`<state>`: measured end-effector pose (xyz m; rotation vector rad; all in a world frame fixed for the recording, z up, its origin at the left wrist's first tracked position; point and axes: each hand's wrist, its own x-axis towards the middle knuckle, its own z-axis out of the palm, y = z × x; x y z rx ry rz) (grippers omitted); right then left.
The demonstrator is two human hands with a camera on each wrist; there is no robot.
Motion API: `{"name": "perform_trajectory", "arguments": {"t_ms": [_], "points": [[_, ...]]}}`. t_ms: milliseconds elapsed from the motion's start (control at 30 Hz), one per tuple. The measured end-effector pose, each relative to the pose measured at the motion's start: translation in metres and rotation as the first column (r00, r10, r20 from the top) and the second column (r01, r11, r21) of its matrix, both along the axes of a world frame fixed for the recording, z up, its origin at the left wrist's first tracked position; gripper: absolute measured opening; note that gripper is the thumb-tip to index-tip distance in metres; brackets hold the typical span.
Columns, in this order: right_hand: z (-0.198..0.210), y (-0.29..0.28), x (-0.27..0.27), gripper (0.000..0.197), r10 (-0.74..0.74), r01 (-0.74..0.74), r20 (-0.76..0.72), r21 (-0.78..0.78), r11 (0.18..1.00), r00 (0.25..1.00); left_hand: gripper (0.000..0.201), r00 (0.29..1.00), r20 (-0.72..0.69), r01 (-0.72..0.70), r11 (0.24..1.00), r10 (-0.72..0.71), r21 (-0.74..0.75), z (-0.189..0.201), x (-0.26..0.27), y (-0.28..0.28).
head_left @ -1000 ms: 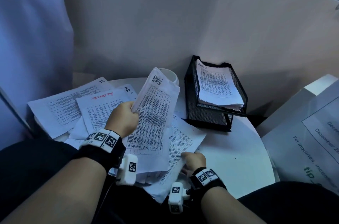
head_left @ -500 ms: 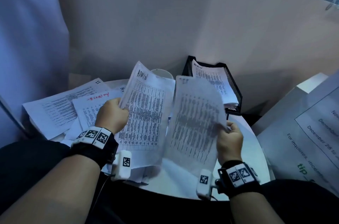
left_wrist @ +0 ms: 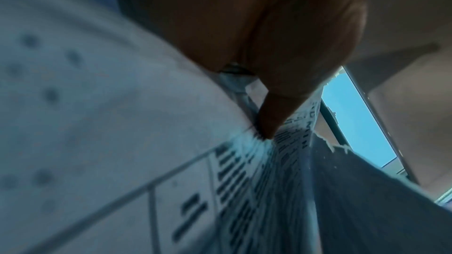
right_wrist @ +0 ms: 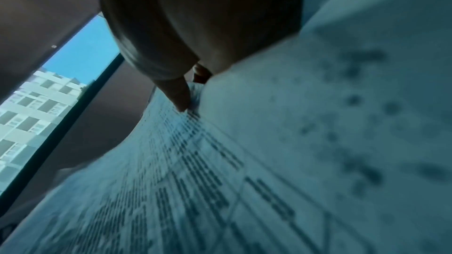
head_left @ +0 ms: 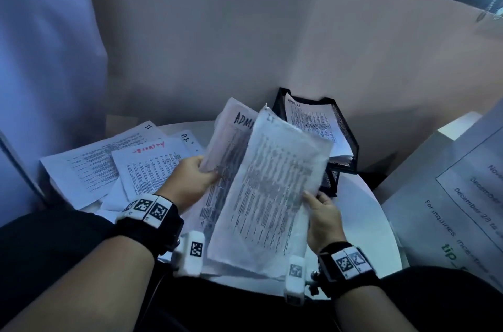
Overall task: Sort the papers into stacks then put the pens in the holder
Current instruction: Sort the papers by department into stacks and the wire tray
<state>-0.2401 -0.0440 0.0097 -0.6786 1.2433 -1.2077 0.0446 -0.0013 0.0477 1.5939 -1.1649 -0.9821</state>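
My left hand [head_left: 190, 182] grips a printed sheet headed ADMIN [head_left: 228, 146] by its left edge, raised above the round white table [head_left: 364, 225]. My right hand [head_left: 321, 212] pinches the right edge of a second printed sheet marked II [head_left: 266, 195], held in front of the ADMIN sheet and overlapping it. In the left wrist view the thumb [left_wrist: 271, 115] presses on the ADMIN sheet [left_wrist: 244, 181]. The right wrist view shows a finger [right_wrist: 178, 94] on the printed sheet [right_wrist: 220, 181]. A black mesh tray [head_left: 345, 141] behind holds an ADMIN stack [head_left: 313, 127]. No pens or holder show.
Loose sheets marked II [head_left: 89, 165], SECURITY [head_left: 152, 165] and HR [head_left: 187, 138] lie spread on the table's left side. A beige partition [head_left: 245, 45] stands behind. A large printed notice [head_left: 462, 195] lies at the right. More papers lie under the held sheets.
My right hand lifted a sheet off the table pile and carried it left, so it now overlaps the ADMIN sheet. My left hand kept the ADMIN sheet raised.
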Motion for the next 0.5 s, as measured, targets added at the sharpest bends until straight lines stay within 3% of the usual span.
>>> {"name": "perform_trajectory", "arguments": {"t_ms": [67,233,267,367,500], "points": [[-0.007,0.003,0.016,0.005,0.061,-0.063,0.038,0.041,0.997,0.997,0.014,0.996,-0.085,0.041,0.999,-0.04,0.015,-0.001,-0.001,0.0],[-0.024,-0.006,0.049,0.011,0.056,-0.056,-0.05,-0.004,0.998,0.997,0.059,0.976,-0.198,0.103,0.992,-0.086,0.075,0.009,-0.002,0.004],[-0.025,-0.01,0.054,0.012,0.051,-0.052,-0.066,-0.014,0.999,0.997,0.055,0.979,-0.185,0.105,0.992,-0.091,0.067,0.009,-0.001,0.004],[-0.03,-0.023,0.064,0.012,0.04,-0.04,-0.105,-0.002,0.999,0.994,0.016,0.998,-0.008,0.059,0.997,-0.059,0.055,0.007,0.002,0.001],[-0.04,-0.044,0.071,0.012,0.033,-0.024,-0.183,0.051,0.998,0.983,0.006,0.987,0.119,-0.122,0.989,0.112,0.087,0.002,0.016,-0.007]]}}
